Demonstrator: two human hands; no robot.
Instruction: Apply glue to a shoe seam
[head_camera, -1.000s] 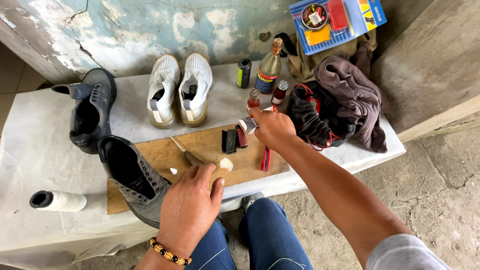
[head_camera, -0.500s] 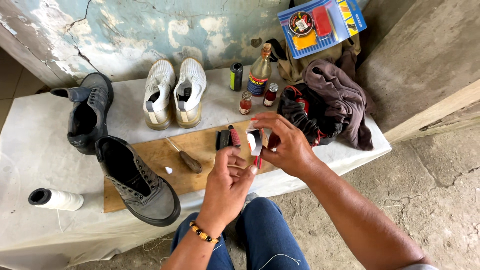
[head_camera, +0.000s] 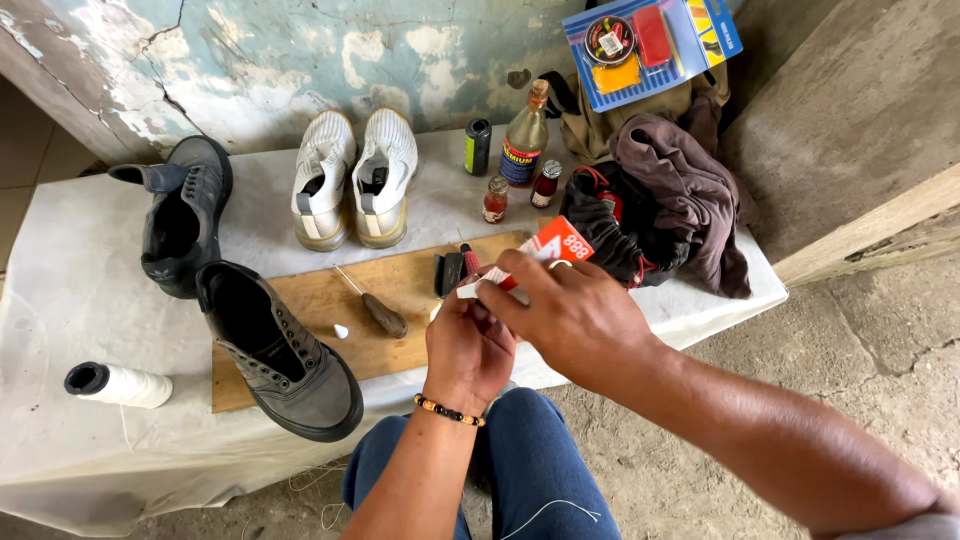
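My right hand (head_camera: 575, 315) and my left hand (head_camera: 468, 345) meet over the front edge of a wooden board (head_camera: 300, 305), both holding a small red-and-white tube (head_camera: 545, 250). The left fingers pinch its near end; the right hand grips the body. A beaded bracelet circles my left wrist. On the board lie an awl with a wooden handle (head_camera: 378, 310), a small white cap (head_camera: 341, 331) and a small dark block (head_camera: 448, 272). A dark grey boot (head_camera: 285, 355) rests on the board's left end.
A second dark boot (head_camera: 180, 215) and a pair of white sneakers (head_camera: 355, 180) stand on the white-covered table (head_camera: 80, 290). Bottles (head_camera: 522, 140), small vials, a dark can, a pile of dark cloth (head_camera: 665, 195), a blue blister pack (head_camera: 650, 45) and a thread spool (head_camera: 120, 385) surround them.
My right hand came back from the bottles with the tube, and my left hand rose from the board to meet it. Both now hold the tube closer to me.
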